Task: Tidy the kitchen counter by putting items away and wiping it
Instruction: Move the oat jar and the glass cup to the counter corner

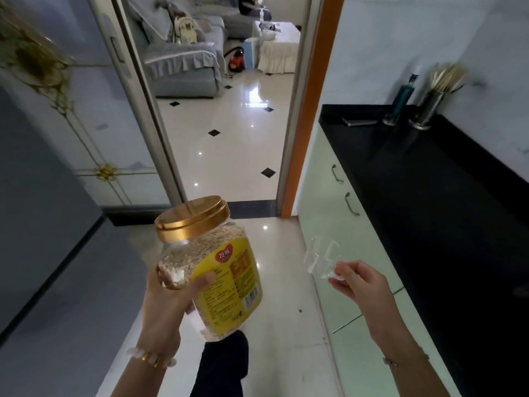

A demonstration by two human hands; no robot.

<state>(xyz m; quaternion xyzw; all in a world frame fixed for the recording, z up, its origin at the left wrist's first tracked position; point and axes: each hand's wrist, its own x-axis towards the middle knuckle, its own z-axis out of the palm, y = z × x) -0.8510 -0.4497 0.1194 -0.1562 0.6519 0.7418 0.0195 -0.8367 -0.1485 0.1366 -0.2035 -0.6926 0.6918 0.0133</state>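
1. Grey sofa (pixel 183 67) stood beyond the doorway.
2. Red vacuum cleaner (pixel 236 63) sat on the floor beside it.
3. White-draped coffee table (pixel 277 50) stood right of the vacuum.
4. Sliding door (pixel 94 138) bore gold ornament.

Your daylight pours in from the doorway at 12 o'clock, throwing hot glare patches on the glossy floor tiles (pixel 229 156). Black counter (pixel 446 213) at 3 o'clock goes murky. Motion blur smears the edges, and wide-angle bending warps the door frame (pixel 312 110).
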